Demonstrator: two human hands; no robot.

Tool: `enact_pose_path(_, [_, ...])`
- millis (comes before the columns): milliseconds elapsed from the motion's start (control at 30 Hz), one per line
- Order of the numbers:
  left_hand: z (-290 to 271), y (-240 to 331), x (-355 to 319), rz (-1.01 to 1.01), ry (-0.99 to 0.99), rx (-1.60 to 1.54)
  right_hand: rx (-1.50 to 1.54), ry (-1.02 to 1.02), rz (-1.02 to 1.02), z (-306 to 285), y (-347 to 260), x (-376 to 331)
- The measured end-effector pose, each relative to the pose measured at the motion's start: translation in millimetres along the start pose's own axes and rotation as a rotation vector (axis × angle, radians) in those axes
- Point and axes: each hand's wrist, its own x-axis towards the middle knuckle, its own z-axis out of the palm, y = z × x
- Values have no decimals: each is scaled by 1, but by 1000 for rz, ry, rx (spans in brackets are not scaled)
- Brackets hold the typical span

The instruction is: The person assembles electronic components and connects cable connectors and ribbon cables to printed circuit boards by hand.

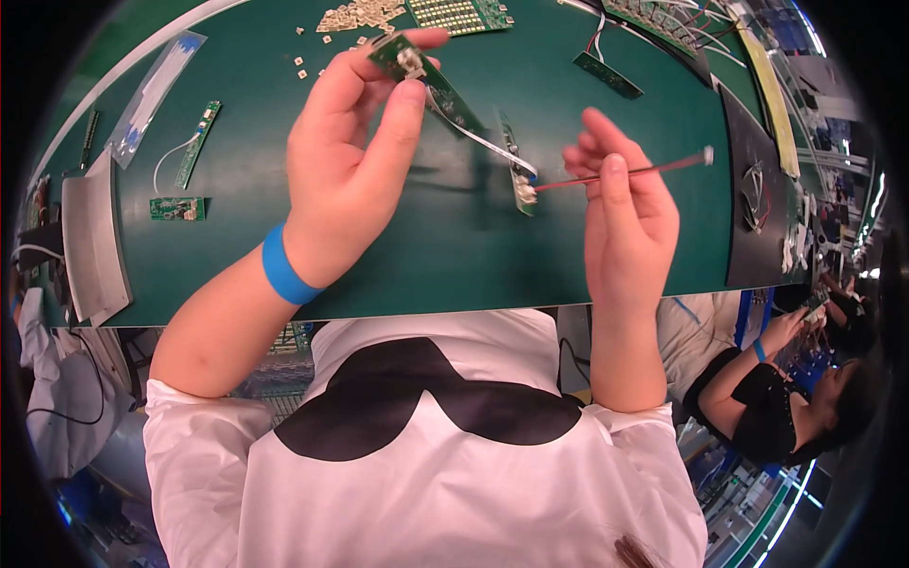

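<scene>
My left hand [343, 166], with a blue band at its wrist, pinches a long narrow green circuit board [456, 104] near its white connector. From that end a thin white cable [478, 139] runs to a second small circuit board [511, 142], which appears to hang above the green mat. A red and dark wire [663, 168] leaves the lower end of this second board. My right hand [627, 213] has that wire between thumb and fingers, and its free end carries a small white plug [708, 155].
Two cable-joined small boards [194, 151] lie at left, beside a clear bag of pale strips [156, 95]. Small cream connectors [360, 15] are heaped at the back near a panel of boards [459, 14]. Another wired board [608, 74] lies at back right. A co-worker [767, 398] sits at right.
</scene>
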Motion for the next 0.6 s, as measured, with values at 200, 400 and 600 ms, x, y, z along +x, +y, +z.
enact_pose_path(200, [7,7,-5,-310,-23,-295,292,-308,65,3,-17,32])
enact_pose_path(400, [3,5,-1,-502,19,-251,134,-550,164,21,-19,57])
enact_pose_path(600, [-1,-1,3,-670,30,-244,377,-983,718,4,-17,90])
